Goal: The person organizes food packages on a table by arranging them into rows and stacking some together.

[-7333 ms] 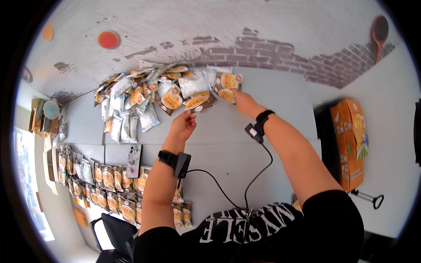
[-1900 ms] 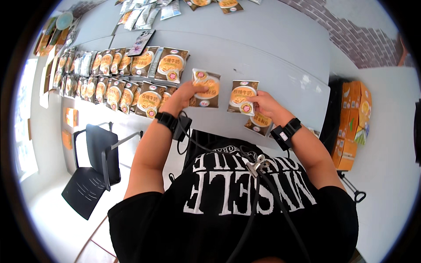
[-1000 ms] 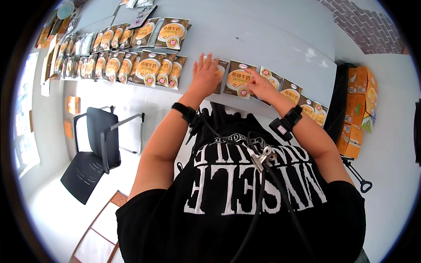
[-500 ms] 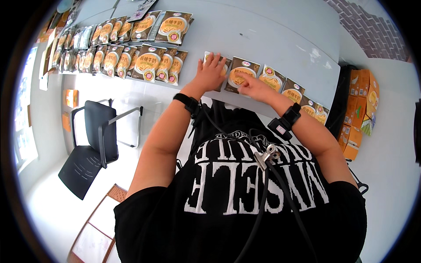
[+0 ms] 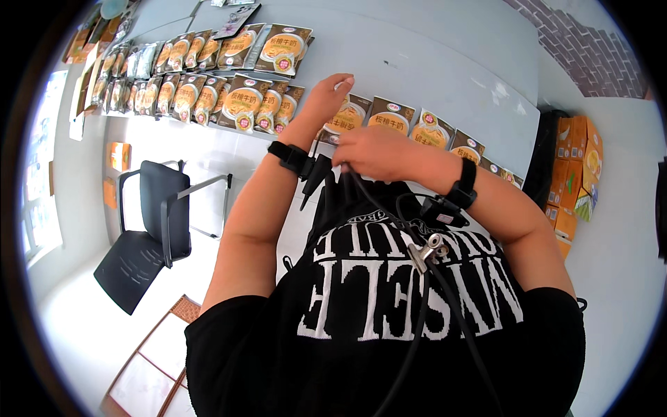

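A brown and orange food packet (image 5: pixel 345 117) lies at the table's near edge, leftmost in the right-hand row. Beside its upper left corner is my left hand (image 5: pixel 328 97), turned on its side with the fingers curled; what they hold, if anything, is hidden. My right hand (image 5: pixel 372 151) reaches across the packet's lower edge. Its fingers are bent and close together by the near-left corner, and whatever is inside them does not show. A matching packet (image 5: pixel 390 115) lies just right, partly behind my right hand. Black straps with small devices circle both wrists.
More matching packets (image 5: pixel 429 131) continue rightward along the edge. Two overlapping rows of packets (image 5: pixel 243 103) fill the table's left. Orange cartons (image 5: pixel 570 163) are stacked at the right. A black chair (image 5: pixel 163 208) stands left. A black cable (image 5: pixel 410 326) hangs down my front.
My left hand has come off the packet's face to its upper left side, its fingers now curled. My right hand has moved left from the second packet to the first one's near edge.
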Available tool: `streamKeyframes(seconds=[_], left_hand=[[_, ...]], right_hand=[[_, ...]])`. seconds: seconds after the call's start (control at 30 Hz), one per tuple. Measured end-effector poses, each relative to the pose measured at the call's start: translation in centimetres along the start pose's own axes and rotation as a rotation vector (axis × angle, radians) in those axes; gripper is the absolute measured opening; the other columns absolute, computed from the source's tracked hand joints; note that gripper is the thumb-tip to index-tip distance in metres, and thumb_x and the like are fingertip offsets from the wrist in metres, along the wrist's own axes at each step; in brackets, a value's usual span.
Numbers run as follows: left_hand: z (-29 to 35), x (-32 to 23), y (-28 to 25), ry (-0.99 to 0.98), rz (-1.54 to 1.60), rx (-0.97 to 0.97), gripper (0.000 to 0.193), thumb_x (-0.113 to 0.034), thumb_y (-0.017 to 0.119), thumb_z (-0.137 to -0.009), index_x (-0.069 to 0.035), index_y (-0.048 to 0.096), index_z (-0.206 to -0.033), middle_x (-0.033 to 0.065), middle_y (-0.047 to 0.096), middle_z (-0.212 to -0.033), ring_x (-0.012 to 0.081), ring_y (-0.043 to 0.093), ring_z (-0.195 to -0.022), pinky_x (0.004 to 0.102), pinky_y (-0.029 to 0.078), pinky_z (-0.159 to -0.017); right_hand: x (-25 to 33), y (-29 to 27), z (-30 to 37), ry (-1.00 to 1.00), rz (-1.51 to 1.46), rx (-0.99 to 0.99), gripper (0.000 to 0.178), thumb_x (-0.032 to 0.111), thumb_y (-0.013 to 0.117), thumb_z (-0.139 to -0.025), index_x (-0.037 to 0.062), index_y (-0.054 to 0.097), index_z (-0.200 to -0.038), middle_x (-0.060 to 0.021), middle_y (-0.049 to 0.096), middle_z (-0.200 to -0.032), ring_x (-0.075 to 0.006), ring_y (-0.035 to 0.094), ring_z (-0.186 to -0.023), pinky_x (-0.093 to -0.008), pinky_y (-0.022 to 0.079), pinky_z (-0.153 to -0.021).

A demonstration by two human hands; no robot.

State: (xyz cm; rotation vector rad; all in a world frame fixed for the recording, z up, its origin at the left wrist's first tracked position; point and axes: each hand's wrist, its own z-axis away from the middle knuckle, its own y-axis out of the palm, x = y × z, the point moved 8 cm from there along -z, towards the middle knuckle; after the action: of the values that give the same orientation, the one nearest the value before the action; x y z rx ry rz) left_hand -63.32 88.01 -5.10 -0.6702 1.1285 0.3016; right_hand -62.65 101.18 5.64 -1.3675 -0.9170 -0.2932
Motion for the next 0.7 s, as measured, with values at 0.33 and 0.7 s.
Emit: streamKeyframes(seconds=[0.33,0.7], left_hand=[[-5.2,-6.5,-18.9,0.337,1.408,-0.173,0.056,-0.039,0.025,-0.096,0.007,0.037,-0.126,0.0246,0.037,-0.135,0.0352,0.033,-0.129,0.0525,0.025,-0.106],[-0.3,-12.0,-41.5,0.816,1.643,0.139,0.073,-0.056,0.025,-0.087,0.008,0.043,-0.114,0.0245,0.043,-0.128,0.0349,0.041,-0.121,0.0566,0.029,-0.1]], right_hand=[[0.1,1.3,2.6,0.097,-0.244,0.207,0.027,0.004,0.059,-0.079,0.0144,0.065,-0.104,-0.0053,0.056,-0.095,-0.0234,0.056,-0.09,-0.0336,0.046,-0.076],[0.4,-6.3,8.1,0.398,-0.545,0.024,0.054,0.009,0.057,-0.083,0.012,0.04,-0.134,-0.0089,0.058,-0.116,-0.0195,0.055,-0.105,-0.0332,0.043,-0.091]])
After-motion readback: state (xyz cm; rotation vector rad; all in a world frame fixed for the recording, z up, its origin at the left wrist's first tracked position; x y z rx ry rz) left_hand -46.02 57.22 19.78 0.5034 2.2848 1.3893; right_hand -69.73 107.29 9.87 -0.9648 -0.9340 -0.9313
